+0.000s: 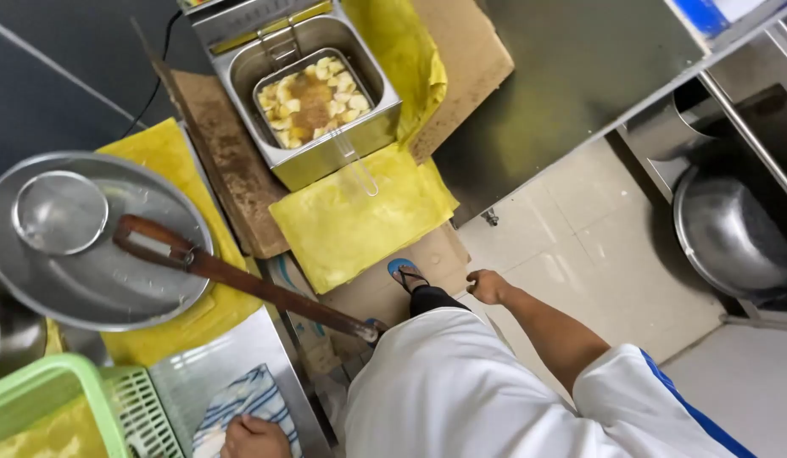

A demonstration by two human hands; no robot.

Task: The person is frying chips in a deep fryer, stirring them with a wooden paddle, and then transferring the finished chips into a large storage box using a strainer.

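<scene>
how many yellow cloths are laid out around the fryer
3 that I can tell: one behind the fryer draped over cardboard, one in front of it under the basket handle, and one beneath the round metal tray. More may be hidden under the tray.

A flattened brown cardboard box (461, 59) is laid under the fryer at its right edge. Another brown carton (385, 288), printed in blue, is spread on the floor.
</scene>
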